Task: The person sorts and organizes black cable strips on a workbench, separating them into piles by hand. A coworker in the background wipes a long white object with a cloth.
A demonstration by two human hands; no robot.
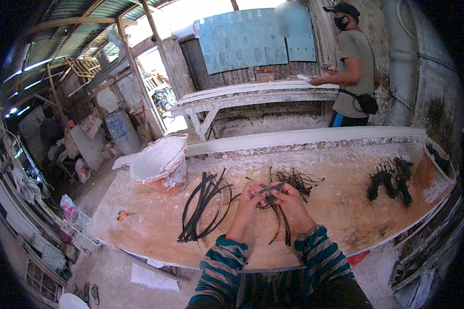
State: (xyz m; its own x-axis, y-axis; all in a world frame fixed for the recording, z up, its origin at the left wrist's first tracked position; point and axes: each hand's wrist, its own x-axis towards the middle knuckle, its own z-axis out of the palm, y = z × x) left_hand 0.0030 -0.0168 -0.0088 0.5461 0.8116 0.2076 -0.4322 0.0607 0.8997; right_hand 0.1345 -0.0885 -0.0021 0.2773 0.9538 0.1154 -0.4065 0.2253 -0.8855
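Left grip (250, 194), right grip (290, 198) pinching a thin black strip (271, 189); looped black strips (197, 211) lying untouched right of orange plastic bucket (174, 180).

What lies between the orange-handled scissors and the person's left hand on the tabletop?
In the head view, a loose bundle of long black strips lies between the orange-handled scissors and the left hand.

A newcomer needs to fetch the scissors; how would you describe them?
On the wooden worktable, find the white-smeared orange bucket at the left. The scissors lie nearer the person and farther left. Their small orange handles set them apart from the long black strips to their right.
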